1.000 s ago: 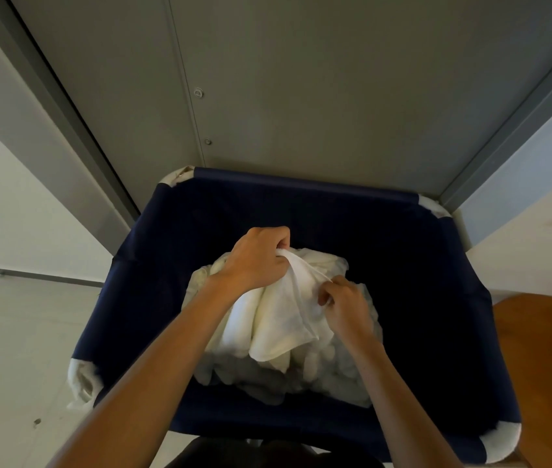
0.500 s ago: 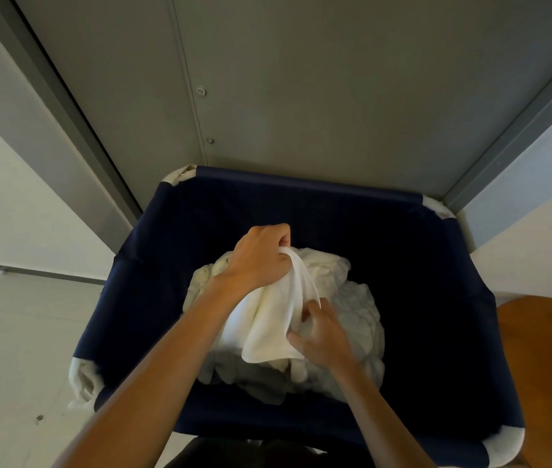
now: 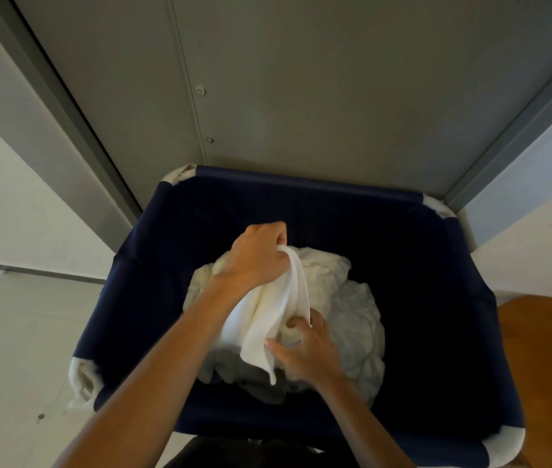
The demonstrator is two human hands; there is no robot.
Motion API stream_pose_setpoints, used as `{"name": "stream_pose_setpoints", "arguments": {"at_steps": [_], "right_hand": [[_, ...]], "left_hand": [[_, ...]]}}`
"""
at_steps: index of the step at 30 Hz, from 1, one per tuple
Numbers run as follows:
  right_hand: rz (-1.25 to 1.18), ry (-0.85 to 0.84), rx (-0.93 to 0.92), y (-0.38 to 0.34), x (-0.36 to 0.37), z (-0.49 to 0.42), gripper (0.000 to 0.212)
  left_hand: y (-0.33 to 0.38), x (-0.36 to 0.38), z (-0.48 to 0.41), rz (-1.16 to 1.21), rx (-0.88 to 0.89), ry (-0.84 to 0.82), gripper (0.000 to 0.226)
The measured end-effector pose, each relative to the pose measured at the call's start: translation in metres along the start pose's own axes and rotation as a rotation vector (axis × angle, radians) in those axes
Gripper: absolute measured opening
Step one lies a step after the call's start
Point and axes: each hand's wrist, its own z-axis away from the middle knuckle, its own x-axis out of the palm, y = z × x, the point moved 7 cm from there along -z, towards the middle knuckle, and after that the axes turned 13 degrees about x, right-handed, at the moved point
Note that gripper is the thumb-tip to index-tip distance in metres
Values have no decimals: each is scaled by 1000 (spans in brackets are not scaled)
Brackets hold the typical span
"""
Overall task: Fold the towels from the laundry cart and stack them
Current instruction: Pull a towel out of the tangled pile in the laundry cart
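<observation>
The fingers of the left hand (image 3: pixel 257 255) are clenched on the top of a white towel (image 3: pixel 267 319), which is held raised above the pile of towels (image 3: pixel 352 319). The lower edge of the same towel is pinched by the right hand (image 3: pixel 305 349). The pile is contained in the navy laundry cart (image 3: pixel 436 298). A wooden surface (image 3: pixel 548 366) lies just beside the cart on the right.

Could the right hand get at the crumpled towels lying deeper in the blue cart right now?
Probably yes: the right hand is already down among the crumpled towels, and nothing covers them inside the open cart.
</observation>
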Motion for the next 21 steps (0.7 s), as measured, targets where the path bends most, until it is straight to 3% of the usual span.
{"name": "stream_pose_setpoints", "arguments": {"at_steps": [3, 8, 13, 17, 19, 21], "right_hand": [[-6, -87, 78, -1, 9, 4, 72], [138, 167, 79, 2, -10, -2, 23], [7, 314, 20, 20, -62, -9, 11], [-79, 314, -109, 6, -101, -6, 11], [-148, 241, -181, -10, -108, -1, 12], [-180, 191, -228, -27, -112, 2, 11]], "left_hand": [[-1, -2, 1, -21, -9, 9, 27], [-3, -3, 3, -38, -8, 12, 25], [-27, -16, 8, -241, -54, -21, 11], [-52, -3, 18, -469, -191, -226, 12], [-45, 8, 21, -429, -148, -261, 17], [-20, 24, 23, -176, 5, -254, 24]]}}
